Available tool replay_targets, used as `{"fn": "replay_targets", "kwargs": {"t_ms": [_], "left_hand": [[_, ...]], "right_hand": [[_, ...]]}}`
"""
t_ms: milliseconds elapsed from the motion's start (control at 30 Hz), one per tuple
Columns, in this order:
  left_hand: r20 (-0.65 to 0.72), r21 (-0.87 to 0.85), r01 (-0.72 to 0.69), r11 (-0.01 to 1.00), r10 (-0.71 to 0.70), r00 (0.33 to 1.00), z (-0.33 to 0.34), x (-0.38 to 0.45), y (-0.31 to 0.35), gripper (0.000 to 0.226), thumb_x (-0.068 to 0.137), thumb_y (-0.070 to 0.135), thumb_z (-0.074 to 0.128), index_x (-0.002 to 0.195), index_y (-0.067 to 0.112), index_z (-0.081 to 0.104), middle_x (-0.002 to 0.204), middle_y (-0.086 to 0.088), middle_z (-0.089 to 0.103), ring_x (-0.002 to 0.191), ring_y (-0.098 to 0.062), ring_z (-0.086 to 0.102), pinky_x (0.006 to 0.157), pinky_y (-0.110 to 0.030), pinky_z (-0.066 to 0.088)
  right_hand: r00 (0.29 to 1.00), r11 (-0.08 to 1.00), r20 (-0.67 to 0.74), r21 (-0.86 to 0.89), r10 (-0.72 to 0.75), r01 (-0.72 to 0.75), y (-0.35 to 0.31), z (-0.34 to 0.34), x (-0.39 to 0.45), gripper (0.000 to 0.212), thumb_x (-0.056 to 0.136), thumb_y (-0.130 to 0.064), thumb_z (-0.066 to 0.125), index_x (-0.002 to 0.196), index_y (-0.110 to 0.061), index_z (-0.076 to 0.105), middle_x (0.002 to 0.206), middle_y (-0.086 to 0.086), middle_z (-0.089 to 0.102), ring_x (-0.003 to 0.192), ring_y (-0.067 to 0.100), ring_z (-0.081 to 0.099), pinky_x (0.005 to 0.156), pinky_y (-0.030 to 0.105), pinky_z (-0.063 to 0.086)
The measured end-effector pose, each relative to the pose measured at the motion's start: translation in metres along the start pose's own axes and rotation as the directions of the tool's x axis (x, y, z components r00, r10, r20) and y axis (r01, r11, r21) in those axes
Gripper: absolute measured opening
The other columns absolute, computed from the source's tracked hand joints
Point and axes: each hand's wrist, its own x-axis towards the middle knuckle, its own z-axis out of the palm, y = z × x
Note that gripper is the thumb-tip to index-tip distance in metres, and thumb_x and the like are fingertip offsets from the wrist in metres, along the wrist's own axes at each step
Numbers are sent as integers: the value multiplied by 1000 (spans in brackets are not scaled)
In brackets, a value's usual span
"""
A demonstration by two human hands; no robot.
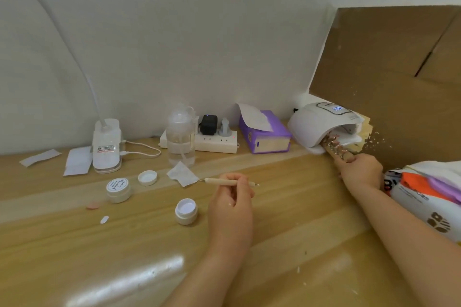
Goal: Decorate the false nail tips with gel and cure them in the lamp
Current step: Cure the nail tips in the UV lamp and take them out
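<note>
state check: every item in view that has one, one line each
curing lamp: display lit, nail stick's end inside
nail stick: gripped by right hand
dotting tool: pinched by left hand
front gel jar: open
lid: off
left gel jar: capped

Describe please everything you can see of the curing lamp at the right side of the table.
The curing lamp is a white, domed, plastic-looking shell standing at the table's far right edge beside the purple tissue box. A small display on top glows blue. Its opening faces right and forward; the right hand holds a stick of nail tips into it.
</note>
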Motion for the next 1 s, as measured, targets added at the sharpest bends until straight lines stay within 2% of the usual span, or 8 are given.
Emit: {"fn": "replay_targets", "kwargs": {"t_ms": [67, 133, 267, 400, 600, 800, 900, 1000], "left_hand": [[-6, -1, -7, 1000, 7, 1000, 0, 0, -1, 20, 95, 25, 50, 76, 28, 57, 68, 14, 63, 62, 3, 55, 57, -5, 39], [-13, -5, -6, 1000, 6, 1000, 0, 1, -2, 20, 95, 26, 51, 76, 27, 57, 69, 13, 64, 59, 2, 54, 55, -6, 40], [-39, -30, -2, 1000, 0, 999, 2, 3, -4, 21, 95, 23, 52, 75, 26, 59, 67, 11, 64, 58, 2, 53, 55, -7, 39], [-54, -37, 14, 999, -16, 998, 2, 5, -4, 19, 94, 22, 53, 77, 23, 59, 66, 11, 64, 61, 3, 55, 56, -5, 39], [-92, -76, 62, 995, -69, 993, -1, 8, -1, 18, 95, 20, 52, 81, 16, 60, 65, 8, 65, 56, 2, 53, 50, -5, 39], [-102, -133, 110, 985, -124, 987, -1, 10, -1, 15, 95, 20, 53, 84, 15, 62, 64, 8, 65, 60, 2, 57, 53, -4, 41], [-94, -152, 117, 981, -132, 987, 0, 12, -2, 15, 95, 19, 53, 85, 13, 63, 65, 11, 66, 62, 1, 58, 56, -6, 43], [-96, -162, 123, 979, -140, 985, 0, 14, -2, 16, 94, 18, 53, 85, 11, 63, 63, 11, 66, 61, 2, 59, 58, -8, 45]], "right_hand": [[1000, 1000, 3, -17, 17, -17, -1, 2, 5, 31, 85, -29, 63, 78, 1, 68, 78, 16, 67, 70, 29, 59, 47, 23, 31], [1000, 998, -6, -54, 27, -27, -3, 2, 9, 33, 85, -30, 64, 84, 3, 69, 83, 20, 67, 77, 33, 61, 49, 27, 36], [997, 984, -35, -169, -72, 65, -6, 3, 18, 38, 88, -31, 63, 100, 5, 67, 104, 30, 63, 101, 43, 58, 80, 41, 46], [997, 976, -17, -208, -71, 66, -2, 7, 28, 40, 91, -33, 59, 103, 4, 66, 108, 28, 62, 104, 42, 56, 83, 39, 45], [998, 946, 61, -323, -11, 30, -2, 12, 43, 31, 90, -14, 55, 114, 4, 60, 119, 23, 59, 113, 35, 55, 87, 34, 46], [995, 954, 92, -299, 51, -21, -12, 21, 54, 39, 93, -31, 51, 117, -1, 59, 121, 18, 59, 113, 32, 56, 89, 34, 45], [978, 955, 210, -294, 16, 47, -16, 23, 60, 44, 95, -43, 41, 118, -9, 59, 121, 14, 60, 113, 30, 54, 93, 35, 40], [962, 963, 271, -261, 6, 67, -15, 20, 65, 32, 94, -35, 46, 108, -10, 60, 100, 11, 65, 100, 28, 56, 85, 31, 39]]}}
